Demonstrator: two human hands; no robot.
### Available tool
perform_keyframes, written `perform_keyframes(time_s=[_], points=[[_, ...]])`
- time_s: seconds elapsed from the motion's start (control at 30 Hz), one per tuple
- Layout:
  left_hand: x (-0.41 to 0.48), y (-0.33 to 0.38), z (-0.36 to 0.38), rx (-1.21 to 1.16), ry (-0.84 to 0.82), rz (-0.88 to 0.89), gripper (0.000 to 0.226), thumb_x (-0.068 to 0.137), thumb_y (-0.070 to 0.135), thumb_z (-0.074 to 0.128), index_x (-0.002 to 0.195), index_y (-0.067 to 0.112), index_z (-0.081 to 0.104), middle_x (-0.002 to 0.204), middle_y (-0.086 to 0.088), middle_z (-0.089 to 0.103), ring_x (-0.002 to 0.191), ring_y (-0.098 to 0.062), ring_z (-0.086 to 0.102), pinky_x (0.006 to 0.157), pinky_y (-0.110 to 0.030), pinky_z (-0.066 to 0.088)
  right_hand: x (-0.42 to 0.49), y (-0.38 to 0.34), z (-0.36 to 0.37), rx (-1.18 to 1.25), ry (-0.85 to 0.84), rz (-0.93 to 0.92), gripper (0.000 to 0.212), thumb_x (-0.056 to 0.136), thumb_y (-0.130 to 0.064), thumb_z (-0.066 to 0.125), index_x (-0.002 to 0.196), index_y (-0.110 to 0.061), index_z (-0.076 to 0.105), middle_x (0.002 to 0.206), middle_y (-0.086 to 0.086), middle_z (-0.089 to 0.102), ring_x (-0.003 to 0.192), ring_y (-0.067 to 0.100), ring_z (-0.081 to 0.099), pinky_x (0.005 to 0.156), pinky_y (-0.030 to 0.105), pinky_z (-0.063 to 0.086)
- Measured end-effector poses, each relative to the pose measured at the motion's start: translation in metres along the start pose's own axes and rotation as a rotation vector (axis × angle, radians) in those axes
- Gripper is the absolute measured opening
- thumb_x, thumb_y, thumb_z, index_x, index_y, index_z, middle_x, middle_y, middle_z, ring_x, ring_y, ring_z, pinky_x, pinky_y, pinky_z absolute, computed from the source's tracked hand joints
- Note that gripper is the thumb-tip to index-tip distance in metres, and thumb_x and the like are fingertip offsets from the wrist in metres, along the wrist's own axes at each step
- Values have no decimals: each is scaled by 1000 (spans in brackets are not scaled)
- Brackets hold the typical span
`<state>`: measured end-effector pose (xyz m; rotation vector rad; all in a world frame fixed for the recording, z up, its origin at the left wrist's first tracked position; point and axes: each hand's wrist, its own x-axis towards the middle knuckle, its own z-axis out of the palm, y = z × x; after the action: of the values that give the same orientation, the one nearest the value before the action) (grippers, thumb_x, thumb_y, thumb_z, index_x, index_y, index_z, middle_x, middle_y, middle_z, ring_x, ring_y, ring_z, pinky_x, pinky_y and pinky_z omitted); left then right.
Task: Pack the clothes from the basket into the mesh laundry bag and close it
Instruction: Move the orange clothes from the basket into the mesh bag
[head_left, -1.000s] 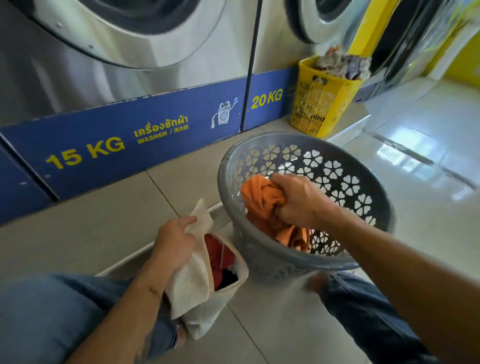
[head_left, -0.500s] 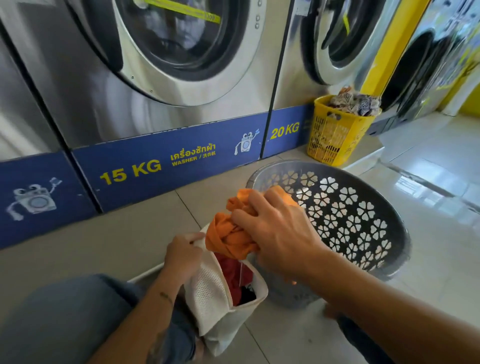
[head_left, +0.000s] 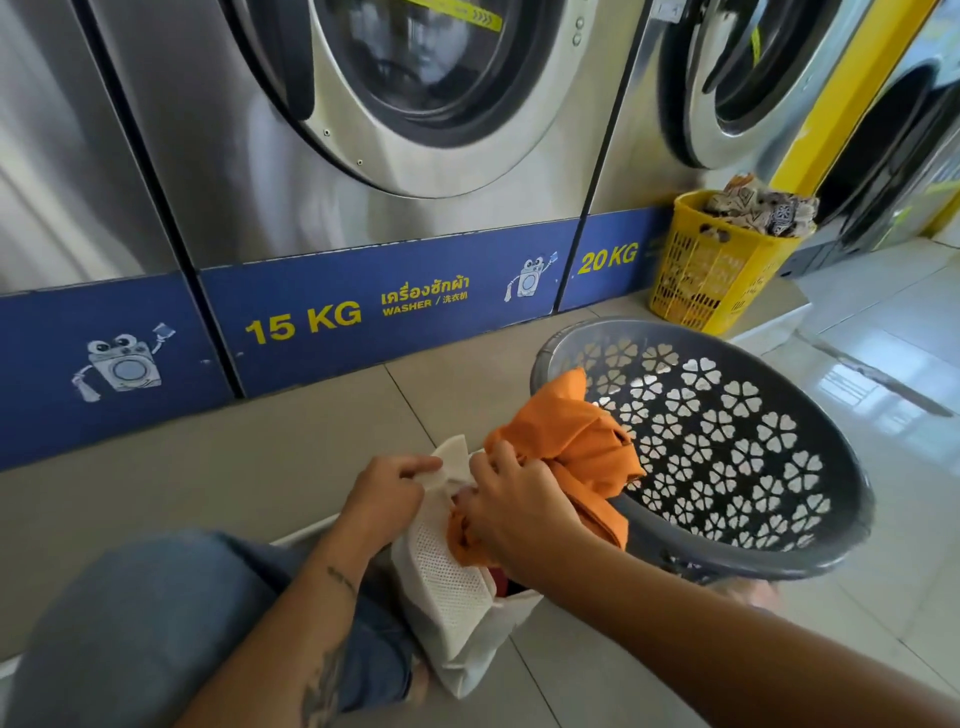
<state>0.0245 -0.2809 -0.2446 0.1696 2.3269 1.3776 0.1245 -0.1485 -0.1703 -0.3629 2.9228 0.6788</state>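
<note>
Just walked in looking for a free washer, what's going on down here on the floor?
A person sitting by the washers is packing laundry. The left hand holds the white mesh bag open by its edge. The right hand grips an orange garment at the bag's mouth; part of it lies over the rim of the grey basket. The bag is not closed yet.

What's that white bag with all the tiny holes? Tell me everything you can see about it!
The mesh laundry bag is soft, off-white cloth, and its side is dotted with tiny holes. It sits slumped on the tiled floor beside the grey basket, with its mouth open upward. The left hand pinches its top edge and holds it open. The right hand pushes an orange garment into the mouth, and part of it hangs outside. Something red shows inside.
</note>
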Motion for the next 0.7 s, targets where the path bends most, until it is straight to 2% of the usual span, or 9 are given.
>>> perform_keyframes(time_s=[0.1,0.23,0.3,0.37,0.4,0.47,0.53,0.6,0.7], points=[[1,1,-1,-2,39,0,45,94,2,47,122,28,70,120,0,61,86,-8,57,67,-22,50,11,-2,7,-49,-41,39,48,100,-52,47,129,-15,55,121,16,51,110,38,48,73,40,45],[2,2,0,4,38,5,46,94,0,46,122,27,70,128,-3,62,91,-12,58,69,-19,47,14,4,12,29,1,-3,45,93,-42,62,130,-17,56,134,14,45,117,35,45,78,39,45],[3,2,-1,15,39,8,47,94,0,45,122,27,70,130,-4,62,88,-9,56,67,-17,45,10,13,15,74,57,-66,59,80,-51,73,128,-20,57,134,12,45,115,34,45,85,43,46],[3,4,-1,19,46,9,47,94,0,46,122,28,71,128,-4,62,86,-10,57,69,-19,48,4,27,20,23,106,-76,75,69,-67,72,129,-25,56,131,11,48,112,35,45,92,50,39],[3,5,0,23,44,17,46,95,1,46,121,29,71,127,-4,62,86,-11,59,69,-20,50,2,35,21,-15,104,-42,78,70,-71,67,134,-28,53,135,13,46,118,38,42,97,54,34],[2,8,2,40,27,33,46,96,1,46,123,29,70,129,-4,62,87,-13,62,67,-19,50,-5,52,23,-52,48,63,77,75,-69,58,141,-32,45,151,19,32,139,50,25,109,67,21],[1,10,5,75,15,59,46,96,1,46,126,28,68,136,-3,59,103,-17,61,79,-24,53,-7,63,30,-51,-40,141,69,82,-58,51,142,-26,44,156,21,22,145,53,15,114,72,13],[0,11,7,103,20,67,47,95,0,46,126,28,68,140,-2,57,120,-22,56,100,-36,51,-6,69,34,-69,-54,159,53,87,-39,50,137,-20,53,149,15,34,134,47,34,111,65,27],[-1,12,7,112,34,54,47,94,-1,48,126,28,68,139,-1,58,121,-23,56,104,-38,49,0,75,39,-12,40,138,36,81,-32,65,115,-18,69,117,9,61,107,37,55,97,57,42]])
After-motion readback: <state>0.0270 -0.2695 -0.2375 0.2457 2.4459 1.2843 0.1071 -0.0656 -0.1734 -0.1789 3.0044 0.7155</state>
